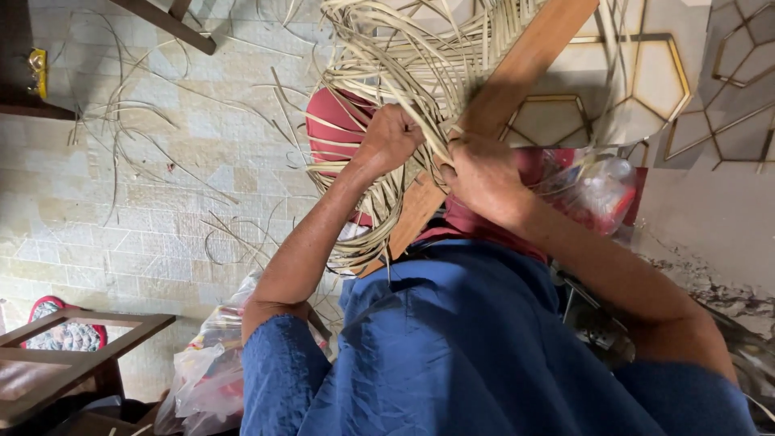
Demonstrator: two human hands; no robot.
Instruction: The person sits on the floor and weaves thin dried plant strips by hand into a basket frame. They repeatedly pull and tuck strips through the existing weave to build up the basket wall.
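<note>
- Floor (161,202): pale stone-pattern tiles, strewn with loose cane strips (129,137) across the upper left and centre.
- Wall (726,89) at right: light panel with gold geometric line pattern; peeling paint lower down.
- Wooden frame (64,355) with glass-like inset at lower left, patterned cushion (64,335) just behind it.
- Dark wooden furniture edge (20,73) at upper left, cut off by the border.
- Bundle of pale cane strips (404,64) at top centre, wrapped around a long wooden slat (525,64) running diagonally from upper right to lower centre.
- Left hand (390,139): fingers clenched on cane strips of the bundle, just left of the slat.
- Right hand (484,178): fingers curled against the slat and strips beside it; exact grasp hidden behind the knuckles, cannot tell which is held.
- Red cloth (331,129) behind the bundle, largely hidden by strips and forearms.
- Blue garment (452,355) fills the lower centre, concealing everything beneath.
- Clear plastic bag (597,190) at right, contents blurred; another crumpled plastic bag (206,371) at lower left, partly covered by a blue sleeve.
- Upper end of bundle and slat cut off at the top border.
- Hands near each other, separated by the slat; open floor left of the bundle, crowded space at right between bag and wall.
</note>
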